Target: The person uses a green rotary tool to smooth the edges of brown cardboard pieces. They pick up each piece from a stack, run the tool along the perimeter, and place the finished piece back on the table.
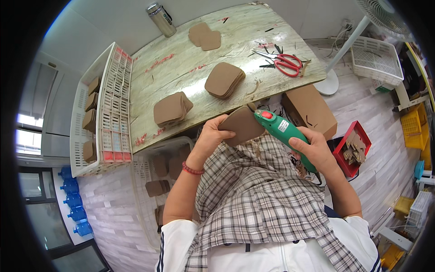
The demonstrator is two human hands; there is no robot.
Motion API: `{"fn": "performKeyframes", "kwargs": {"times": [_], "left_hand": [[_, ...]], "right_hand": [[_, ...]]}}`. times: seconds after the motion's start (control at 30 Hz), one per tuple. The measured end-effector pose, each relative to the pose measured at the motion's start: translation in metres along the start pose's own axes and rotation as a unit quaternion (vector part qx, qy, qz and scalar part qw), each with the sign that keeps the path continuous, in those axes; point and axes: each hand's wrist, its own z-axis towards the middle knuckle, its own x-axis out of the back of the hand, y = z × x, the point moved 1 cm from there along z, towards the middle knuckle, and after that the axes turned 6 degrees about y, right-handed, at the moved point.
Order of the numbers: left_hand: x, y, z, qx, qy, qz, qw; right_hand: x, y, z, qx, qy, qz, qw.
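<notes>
Wood-grain table (181,81), pale plank floor (113,204)

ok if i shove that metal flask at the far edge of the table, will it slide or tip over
The flask is tall, narrow and upright, so a high push would probably tip it. Being round, it would likely roll once down. The table looks smooth, so a low push may just slide it.

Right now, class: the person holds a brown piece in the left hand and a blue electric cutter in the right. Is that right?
Not quite. The head view shows the electric cutter in the right hand is green, not blue. The left hand does hold the brown piece.
</notes>
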Motion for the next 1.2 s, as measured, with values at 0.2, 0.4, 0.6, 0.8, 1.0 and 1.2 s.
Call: {"fn": "performKeyframes", "kwargs": {"times": [0.2,0.4,0.6,0.8,1.0,1.2], "left_hand": [[0.003,-0.004,-0.004,-0.011,0.001,0.018,1.0],[0.006,-0.004,-0.005,0.001,-0.03,0.029,0.999],[0.012,0.017,-0.007,0.005,-0.035,0.114,0.993],[0.029,0.018,-0.004,-0.029,0.016,0.061,0.998],[0.034,0.01,-0.001,-0.04,0.043,-0.04,0.997],[0.032,0.014,-0.001,-0.031,0.033,-0.019,0.999]], "right_hand": [[-0.005,0.0,-0.002,-0.011,-0.012,-0.005,1.0],[-0.002,0.004,0.001,-0.014,-0.031,-0.016,0.999],[0.003,-0.004,-0.003,-0.029,-0.038,-0.042,0.998],[0.008,-0.006,-0.006,-0.031,-0.042,-0.052,0.997],[0.01,-0.007,-0.007,-0.043,-0.057,-0.064,0.995],[0.011,-0.005,-0.008,-0.049,-0.063,-0.082,0.993]]}}
